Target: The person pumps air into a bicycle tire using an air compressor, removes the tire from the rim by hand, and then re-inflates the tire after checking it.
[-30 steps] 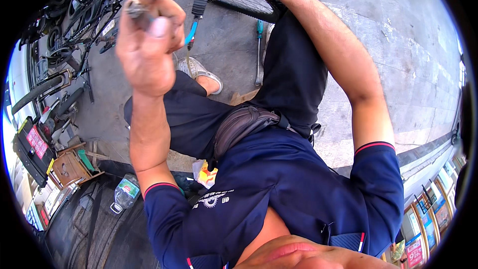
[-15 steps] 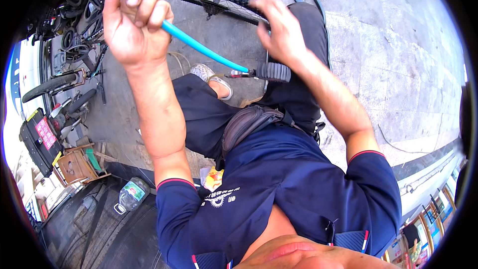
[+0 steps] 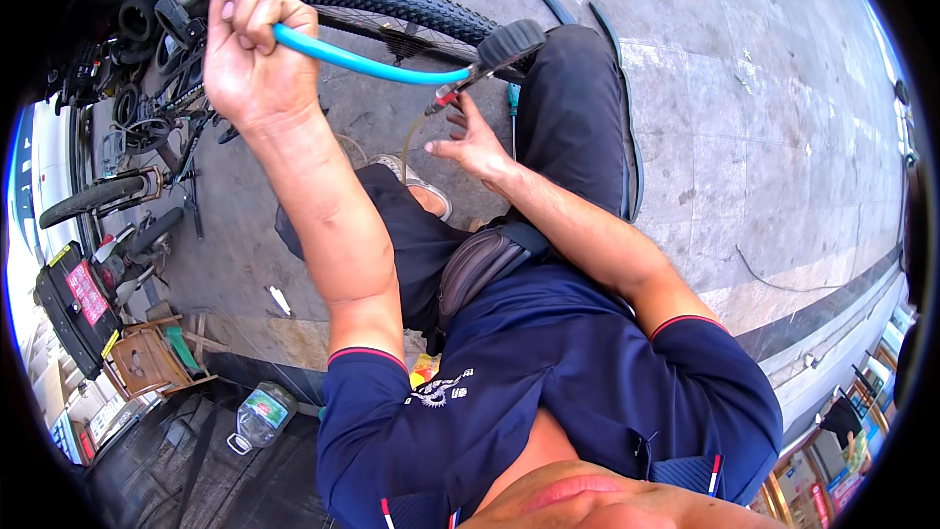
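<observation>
Upper left: bright-blue flexible hose (image 3: 362, 61) is grasped by left hand (image 3: 253, 64). Centre: right hand (image 3: 477, 147) is spread, released. Right: broad grey concrete floor (image 3: 744, 157) is seen.

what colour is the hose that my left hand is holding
The hose in your left hand is bright blue; the head view shows it best.

Navy shirt (image 3: 587, 382), red sleeve trim (image 3: 688, 318), black trousers (image 3: 573, 113), dark waist pouch (image 3: 478, 266).
</observation>
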`<action>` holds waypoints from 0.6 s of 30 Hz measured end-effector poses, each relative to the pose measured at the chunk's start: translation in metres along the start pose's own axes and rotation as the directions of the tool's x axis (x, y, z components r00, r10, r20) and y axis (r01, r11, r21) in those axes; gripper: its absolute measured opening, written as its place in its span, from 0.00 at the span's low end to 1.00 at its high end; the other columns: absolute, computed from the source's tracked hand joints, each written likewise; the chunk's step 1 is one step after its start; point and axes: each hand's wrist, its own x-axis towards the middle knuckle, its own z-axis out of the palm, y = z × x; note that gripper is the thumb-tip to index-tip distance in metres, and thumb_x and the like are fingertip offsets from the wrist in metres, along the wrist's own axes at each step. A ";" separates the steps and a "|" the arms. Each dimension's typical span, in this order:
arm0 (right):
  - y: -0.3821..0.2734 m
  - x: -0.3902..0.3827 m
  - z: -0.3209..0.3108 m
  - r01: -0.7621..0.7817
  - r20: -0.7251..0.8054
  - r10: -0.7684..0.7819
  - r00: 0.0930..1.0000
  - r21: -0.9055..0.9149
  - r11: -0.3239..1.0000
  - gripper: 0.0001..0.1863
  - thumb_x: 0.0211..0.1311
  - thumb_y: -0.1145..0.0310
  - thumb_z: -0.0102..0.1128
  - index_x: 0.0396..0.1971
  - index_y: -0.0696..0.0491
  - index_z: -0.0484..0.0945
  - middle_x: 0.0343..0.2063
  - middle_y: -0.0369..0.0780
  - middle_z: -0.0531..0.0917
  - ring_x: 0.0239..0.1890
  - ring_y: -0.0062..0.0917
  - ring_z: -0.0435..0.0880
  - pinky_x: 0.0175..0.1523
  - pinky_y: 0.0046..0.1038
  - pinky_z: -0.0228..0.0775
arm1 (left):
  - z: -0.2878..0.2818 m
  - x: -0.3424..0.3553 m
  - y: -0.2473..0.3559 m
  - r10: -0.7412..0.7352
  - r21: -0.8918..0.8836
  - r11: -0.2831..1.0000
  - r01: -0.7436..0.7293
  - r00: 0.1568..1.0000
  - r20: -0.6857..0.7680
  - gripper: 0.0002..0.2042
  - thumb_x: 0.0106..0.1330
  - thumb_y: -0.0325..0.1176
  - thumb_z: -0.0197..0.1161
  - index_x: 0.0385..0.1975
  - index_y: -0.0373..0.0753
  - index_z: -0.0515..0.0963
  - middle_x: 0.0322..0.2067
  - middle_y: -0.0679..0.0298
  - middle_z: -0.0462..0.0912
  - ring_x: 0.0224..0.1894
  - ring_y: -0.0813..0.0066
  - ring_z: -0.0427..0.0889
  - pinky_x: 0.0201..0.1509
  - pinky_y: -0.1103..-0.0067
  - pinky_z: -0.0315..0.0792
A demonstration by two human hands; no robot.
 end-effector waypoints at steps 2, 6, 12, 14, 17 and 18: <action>-0.009 0.016 0.007 0.080 0.008 -0.083 0.997 0.183 0.980 0.42 0.59 0.72 0.76 0.71 0.53 0.63 0.68 0.46 0.72 0.65 0.37 0.77 0.72 0.44 0.65 | 0.023 -0.007 0.004 -0.013 -0.011 1.000 0.014 0.999 0.043 0.23 0.77 0.29 0.46 0.67 0.19 0.61 0.24 0.68 0.66 0.17 0.85 0.57 0.17 0.83 0.53; -0.068 0.000 -0.004 0.076 0.193 -0.192 0.962 0.487 0.870 0.12 0.68 0.68 0.70 0.44 0.52 0.76 0.35 0.36 0.86 0.36 0.22 0.84 0.48 0.31 0.76 | 0.050 -0.013 0.038 0.041 0.181 0.981 -0.066 0.989 0.142 0.24 0.80 0.31 0.43 0.68 0.17 0.58 0.27 0.66 0.68 0.19 0.85 0.60 0.18 0.84 0.54; -0.203 -0.106 -0.116 -0.017 0.153 0.053 0.987 -0.223 0.975 0.12 0.66 0.66 0.70 0.43 0.54 0.78 0.22 0.34 0.80 0.19 0.16 0.77 0.25 0.22 0.69 | -0.005 -0.046 0.066 0.426 0.970 0.018 0.242 0.876 -0.227 0.22 0.85 0.44 0.46 0.66 0.34 0.73 0.37 0.69 0.79 0.22 0.86 0.64 0.22 0.85 0.63; -0.218 -0.122 -0.137 0.047 0.180 0.032 0.983 -0.418 0.907 0.13 0.62 0.67 0.71 0.42 0.55 0.78 0.21 0.32 0.78 0.21 0.15 0.75 0.27 0.23 0.68 | -0.073 -0.062 0.042 0.346 0.852 -0.155 0.500 0.835 -0.428 0.18 0.81 0.46 0.55 0.56 0.40 0.81 0.30 0.67 0.81 0.18 0.86 0.68 0.17 0.84 0.62; -0.213 -0.110 -0.139 0.308 0.188 -0.278 0.942 -0.816 0.490 0.15 0.59 0.68 0.72 0.42 0.56 0.77 0.20 0.33 0.75 0.22 0.17 0.71 0.30 0.25 0.68 | -0.175 -0.075 0.010 -0.021 0.699 -0.166 0.695 0.706 -0.708 0.16 0.79 0.45 0.58 0.50 0.40 0.84 0.23 0.67 0.80 0.16 0.85 0.68 0.15 0.82 0.62; -0.209 -0.101 -0.134 0.254 0.112 -0.316 0.942 -0.852 0.457 0.15 0.58 0.69 0.72 0.42 0.57 0.77 0.20 0.34 0.75 0.23 0.18 0.71 0.31 0.25 0.68 | -0.205 -0.075 0.001 -0.075 0.684 -0.125 0.719 0.681 -0.729 0.15 0.79 0.44 0.57 0.53 0.42 0.84 0.22 0.67 0.80 0.15 0.85 0.68 0.15 0.82 0.60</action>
